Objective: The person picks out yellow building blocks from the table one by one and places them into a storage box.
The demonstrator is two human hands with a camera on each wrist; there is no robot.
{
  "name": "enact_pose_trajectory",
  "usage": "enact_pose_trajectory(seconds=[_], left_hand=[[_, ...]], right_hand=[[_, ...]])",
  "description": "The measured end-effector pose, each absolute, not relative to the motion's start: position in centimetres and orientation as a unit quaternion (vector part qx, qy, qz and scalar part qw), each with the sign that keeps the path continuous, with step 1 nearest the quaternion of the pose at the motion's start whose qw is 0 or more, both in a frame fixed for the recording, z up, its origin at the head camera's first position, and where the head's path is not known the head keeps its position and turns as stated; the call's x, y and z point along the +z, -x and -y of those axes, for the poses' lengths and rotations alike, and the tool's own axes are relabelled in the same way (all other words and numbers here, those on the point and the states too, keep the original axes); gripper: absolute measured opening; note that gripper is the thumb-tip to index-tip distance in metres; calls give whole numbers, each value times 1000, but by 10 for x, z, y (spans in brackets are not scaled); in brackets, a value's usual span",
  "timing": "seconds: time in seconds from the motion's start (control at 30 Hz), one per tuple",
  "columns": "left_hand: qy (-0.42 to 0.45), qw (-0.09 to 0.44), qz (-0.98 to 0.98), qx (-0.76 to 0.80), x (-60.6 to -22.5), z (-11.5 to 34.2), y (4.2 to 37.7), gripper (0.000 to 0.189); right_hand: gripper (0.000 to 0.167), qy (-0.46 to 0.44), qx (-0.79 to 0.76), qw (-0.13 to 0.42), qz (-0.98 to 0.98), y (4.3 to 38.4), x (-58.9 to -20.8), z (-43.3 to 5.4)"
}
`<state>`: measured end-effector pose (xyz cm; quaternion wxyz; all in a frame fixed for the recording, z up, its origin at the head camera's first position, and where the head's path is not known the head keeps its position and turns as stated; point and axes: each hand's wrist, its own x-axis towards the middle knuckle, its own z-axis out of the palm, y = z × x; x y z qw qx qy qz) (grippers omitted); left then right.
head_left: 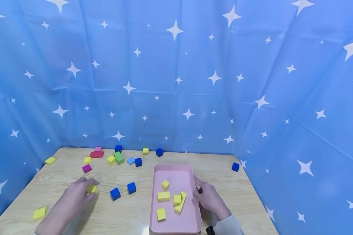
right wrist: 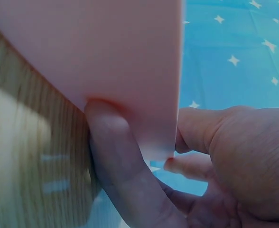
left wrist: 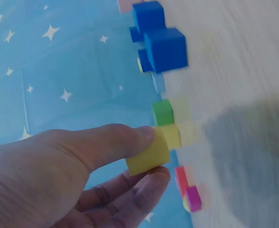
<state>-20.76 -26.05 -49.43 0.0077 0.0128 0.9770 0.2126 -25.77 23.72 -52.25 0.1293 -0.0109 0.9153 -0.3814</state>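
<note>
Between thumb and fingers, my left hand (head_left: 78,195) pinches a yellow block (left wrist: 149,154) over the left part of the table. Two dark blue cubes, one nearer (head_left: 115,194) and one farther (head_left: 131,187), lie to the right of that hand. My right hand (head_left: 209,196) grips the right side of a pink tray (head_left: 176,225); in the right wrist view a finger (right wrist: 112,137) presses low on its outer wall, the thumb at the edge. Inside the tray lie several yellow blocks, among them an oblong one (head_left: 163,196) and a curved one (head_left: 180,203).
Along the table's back lie a red block (head_left: 96,154), a green block (head_left: 119,158), a magenta block (head_left: 86,168) and several blue and yellow ones. A flat yellow block (head_left: 39,213) is at front left, a blue cube (head_left: 235,166) at far right. A starry blue curtain (head_left: 176,98) borders the table.
</note>
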Motion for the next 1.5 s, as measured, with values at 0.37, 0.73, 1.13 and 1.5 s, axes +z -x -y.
enact_pose_trajectory(seconds=[0.37, 0.73, 1.13, 1.5], left_hand=[[-70, -51, -963, 254, -477, 207, 206, 31], [-116, -54, -951, 281, -480, 156, 209, 29], [-197, 6, -931, 307, -487, 107, 208, 31], [-288, 23, -916, 278, -500, 58, 203, 28]], right_hand=[[74, 18, -388, 136, -912, 258, -522, -236], [74, 4, -383, 139, -913, 261, -520, -235], [75, -9, -382, 131, -915, 258, -520, -232], [75, 5, -394, 133, -909, 258, -521, -234]])
